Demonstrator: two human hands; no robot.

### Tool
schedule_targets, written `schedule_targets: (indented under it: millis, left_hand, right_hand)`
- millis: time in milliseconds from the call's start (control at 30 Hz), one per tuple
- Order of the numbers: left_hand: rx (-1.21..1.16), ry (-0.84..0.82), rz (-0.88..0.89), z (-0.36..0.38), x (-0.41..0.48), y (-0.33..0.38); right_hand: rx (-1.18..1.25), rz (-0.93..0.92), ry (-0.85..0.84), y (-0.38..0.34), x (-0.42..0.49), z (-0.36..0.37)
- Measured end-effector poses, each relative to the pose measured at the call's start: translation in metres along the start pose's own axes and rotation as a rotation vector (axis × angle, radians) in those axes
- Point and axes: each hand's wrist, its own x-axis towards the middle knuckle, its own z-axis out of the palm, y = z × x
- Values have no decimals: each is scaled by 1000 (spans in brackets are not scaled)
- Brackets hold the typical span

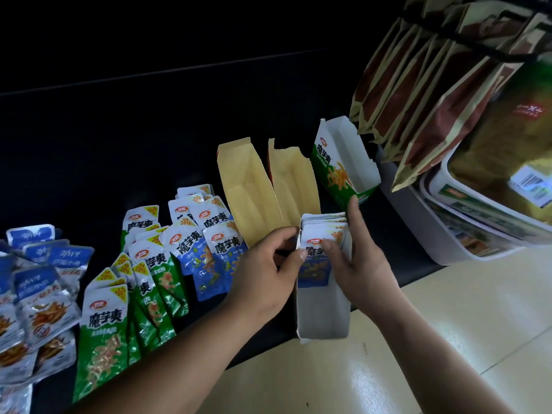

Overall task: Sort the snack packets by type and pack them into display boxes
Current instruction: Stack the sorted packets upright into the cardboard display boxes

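Far left on the dark worktop [149, 130] is a heap of silver pkts w/ blue tops [38, 294], overlapping each other. Next to them lie green pkts [104, 333], fanned out flat and partly stacked. Just right of those are loose blue pkts [215, 258], face up, touching the green ones. Behind and to the right, two tan boxes [248, 189] lie side by side, open tops up, plain insides showing.

L hand [268, 270] comes in from bottom centre. Its fingers are curled and its thumb tip is on the front of the stack of blue pkts [324, 231], pinching the stack's left edge. That stack stands upright in the far end of a white box [324, 315], which lies lengthways w/ its near end at the worktop's edge.

R hand [361, 264] clasps the stack's other side: thumb across the front pkt, fingers straight along the right side, index tip up by the green box [343, 162]. The green box sits tilted just behind the white one, open, white inside.

Far right, brown bags [433, 94] hang in a row. Below them are white tubs [478, 234] w/ big bags on top. Pale tiled floor [433, 339] shows bottom right.
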Motion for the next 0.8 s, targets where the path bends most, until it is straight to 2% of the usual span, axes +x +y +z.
schedule_targets:
  millis: [167,367,433,533,600,667,800]
  left_hand:
    - [-10,-3,-3,1,-1,-1]
    - [-36,3,-26,1,-4,2]
    - [-50,12,-37,-4,-7,4]
    - [-24,38,-63,-22,-16,1]
    - [-20,80,-79,-39,-26,-5]
    - [-59,134,-109,-57,-33,-12]
    - [-180,288,-263,-91,-35,-31]
  right_hand:
    - [-66,9,35,4,-9,7]
    - [11,26,69,-11,-19,5]
    - [7,28,126,-12,-23,4]
    - [-192,-115,358,-30,-34,2]
    - [-153,-287,403,-55,-44,10]
    - [-21,-376,310,-81,-52,32]
    - [126,-318,-2,-103,-55,97]
